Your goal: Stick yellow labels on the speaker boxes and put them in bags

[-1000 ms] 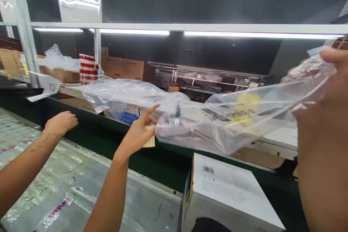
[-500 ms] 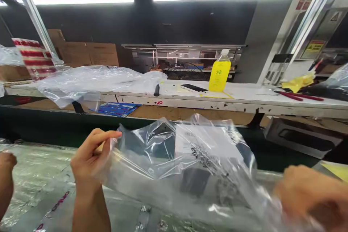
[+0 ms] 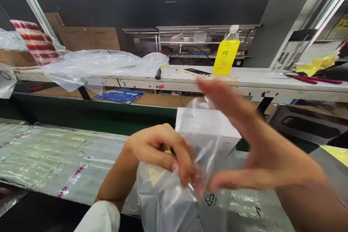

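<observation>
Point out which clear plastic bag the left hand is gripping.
The foreground bag with the recycling mark, bunched in the left hand; the clear plastic behind lies on the white shelf.

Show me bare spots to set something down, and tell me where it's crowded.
Bare: the tape-covered worktable left of the left hand, and the white shelf between the yellow bottle and the red-handled tool. Crowded: the shelf's left, with plastic sheeting and stacked tape rolls; also around the right hand, near the clear bag and white box.
</observation>
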Tool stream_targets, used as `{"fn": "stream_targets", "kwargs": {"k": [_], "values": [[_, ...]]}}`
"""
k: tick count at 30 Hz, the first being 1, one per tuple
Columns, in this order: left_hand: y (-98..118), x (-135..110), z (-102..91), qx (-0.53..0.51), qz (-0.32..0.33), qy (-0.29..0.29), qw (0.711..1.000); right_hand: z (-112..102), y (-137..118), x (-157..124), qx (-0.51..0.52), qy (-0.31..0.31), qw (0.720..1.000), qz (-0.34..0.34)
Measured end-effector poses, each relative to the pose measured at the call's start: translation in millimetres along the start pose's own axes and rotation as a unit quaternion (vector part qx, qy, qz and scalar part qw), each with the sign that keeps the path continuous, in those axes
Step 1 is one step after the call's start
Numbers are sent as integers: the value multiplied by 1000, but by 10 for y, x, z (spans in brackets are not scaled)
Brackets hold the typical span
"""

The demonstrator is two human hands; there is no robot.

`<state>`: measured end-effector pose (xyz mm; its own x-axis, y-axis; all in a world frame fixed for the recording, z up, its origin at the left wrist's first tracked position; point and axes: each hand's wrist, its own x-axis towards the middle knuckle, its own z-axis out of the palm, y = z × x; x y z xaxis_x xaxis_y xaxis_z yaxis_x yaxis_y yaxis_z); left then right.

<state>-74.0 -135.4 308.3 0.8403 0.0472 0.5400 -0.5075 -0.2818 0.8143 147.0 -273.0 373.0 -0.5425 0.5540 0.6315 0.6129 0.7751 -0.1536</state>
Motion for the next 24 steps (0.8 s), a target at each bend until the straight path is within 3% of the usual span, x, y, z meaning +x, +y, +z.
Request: {"fn": "stream_targets", "kwargs": {"k": [1, 2, 3, 6, 8, 12, 15, 17, 19, 21, 24], "values": [[15, 24, 4, -3, -11, -78, 997, 81, -17, 41, 1, -26, 999, -22], [34, 7, -9, -16, -10, -120, 993, 141, -31, 34, -15, -45, 999, -22], [54, -49, -31, -25, -4, -118, 993, 181, -44, -9, -29, -45, 999, -3], [97, -391, -76, -27, 32, 69, 997, 224, -82, -217, -19, -62, 990, 122], [95, -668, -38, -4, -8, 160, 987, 257, -86, -314, 21, -91, 975, 202], [-20, -1105, 113, 78, -196, 222, 952, 397, 6, -370, 123, -76, 931, 335], [-158, -1270, 131, 156, -281, 271, 908, 483, 101, -390, 247, -166, 882, 366], [-203, -1304, 77, 211, -297, 310, 878, 512, 134, -388, 277, -214, 862, 368], [-172, -1300, -24, 246, -292, 340, 860, 522, 135, -345, 235, -187, 880, 368], [-78, -1290, -167, 260, -282, 348, 855, 515, 112, -258, 141, -126, 922, 338], [100, -1303, -433, 240, -268, 290, 887, 494, 59, -86, 4, -50, 978, 205]]}}
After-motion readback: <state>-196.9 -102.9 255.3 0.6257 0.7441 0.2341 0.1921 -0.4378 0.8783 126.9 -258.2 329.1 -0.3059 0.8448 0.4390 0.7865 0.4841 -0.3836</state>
